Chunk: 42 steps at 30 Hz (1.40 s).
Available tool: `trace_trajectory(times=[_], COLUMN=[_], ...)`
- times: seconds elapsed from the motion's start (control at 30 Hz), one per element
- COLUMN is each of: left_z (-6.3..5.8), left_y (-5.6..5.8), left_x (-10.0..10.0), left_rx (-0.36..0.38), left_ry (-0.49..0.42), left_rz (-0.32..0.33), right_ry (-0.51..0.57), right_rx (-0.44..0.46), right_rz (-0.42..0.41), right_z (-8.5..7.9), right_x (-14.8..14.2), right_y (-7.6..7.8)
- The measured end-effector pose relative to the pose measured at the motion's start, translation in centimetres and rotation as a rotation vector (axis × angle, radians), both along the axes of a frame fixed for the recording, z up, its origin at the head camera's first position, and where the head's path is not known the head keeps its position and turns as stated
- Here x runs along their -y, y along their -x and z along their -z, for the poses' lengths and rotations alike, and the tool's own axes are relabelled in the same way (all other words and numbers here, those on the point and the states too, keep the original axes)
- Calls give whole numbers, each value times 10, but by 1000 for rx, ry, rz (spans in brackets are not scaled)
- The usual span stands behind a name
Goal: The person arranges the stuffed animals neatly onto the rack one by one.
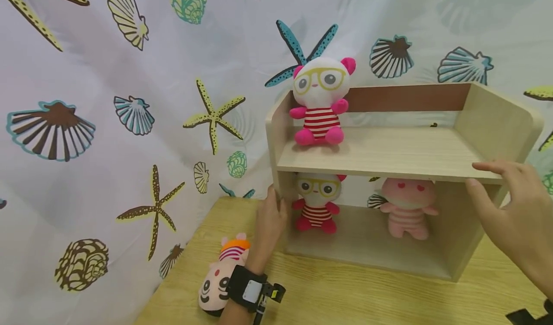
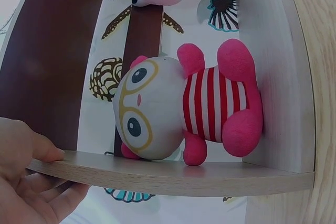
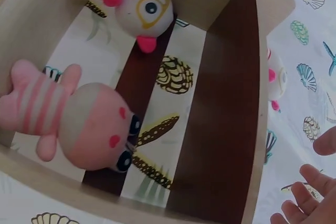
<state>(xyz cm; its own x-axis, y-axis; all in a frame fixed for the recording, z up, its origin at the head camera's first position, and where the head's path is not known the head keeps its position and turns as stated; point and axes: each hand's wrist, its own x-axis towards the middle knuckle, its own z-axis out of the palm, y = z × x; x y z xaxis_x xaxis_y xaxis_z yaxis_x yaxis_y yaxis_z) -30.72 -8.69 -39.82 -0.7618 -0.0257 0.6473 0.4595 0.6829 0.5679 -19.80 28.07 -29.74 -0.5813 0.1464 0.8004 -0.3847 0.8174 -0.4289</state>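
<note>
A small two-tier wooden shelf point(image 1: 402, 152) stands on the table. My left hand point(image 1: 271, 222) grips the edge of its left side panel, thumb on the inner face and fingers on the outer face in the left wrist view. My right hand point(image 1: 514, 214) is by the shelf's right front, fingers apart, holding nothing. A panda plush with yellow glasses and a red striped body point(image 1: 321, 104) sits at the left of the upper tier. Below it sits a similar panda plush point(image 2: 210, 103). To its right in the lower tier is a pink striped plush point(image 3: 89, 124).
Another plush doll point(image 1: 216, 284) with an orange and striped body lies on the wooden table point(image 1: 345, 294), left of the shelf and partly behind my left forearm. Behind everything hangs a white curtain point(image 1: 164, 70) printed with shells and starfish.
</note>
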Motion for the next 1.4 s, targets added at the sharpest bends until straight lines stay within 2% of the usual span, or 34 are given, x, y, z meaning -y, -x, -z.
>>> trace_trajectory(times=[0.2,0.33,0.43,0.5,0.6,0.7,0.83,0.9,1.0,1.17,1.3,1.4], left_z=[-2,-1,-1,-1,-1,-1,-3,-3,-2,-5,-8,-11], left_y=[-2,-1,-2,-3,-4,-2,-1,-1,-2,-2,-1,-1], left_x=[0,0,1,2,3,1,0,1,1,6,17,25], left_rx=[27,22,25,24,26,27,20,11,-2,8,91,240], left_ry=[3,4,-7,-12,-4,19,23,19,28,25,64,157], left_rz=[6,4,3,-5,-15,-5,10,5,2,49,100,164], right_ry=[42,141,267,304,286,220,241,251,217,137,76,98], right_rx=[-45,-38,3,58,153,189,181,203,221,240,282,245], right_rz=[21,48,19,-8,-91,-106,-1,55,107,156,179,183], right_z=[18,30,39,46,54,63,71,70,68,63,62,63], right_x=[-10,-16,-20,-25,-34,-42,-43,-42,-44,-49,-51,-52], right_y=[-3,-1,4,9,16,22,29,32,32,35,33,32])
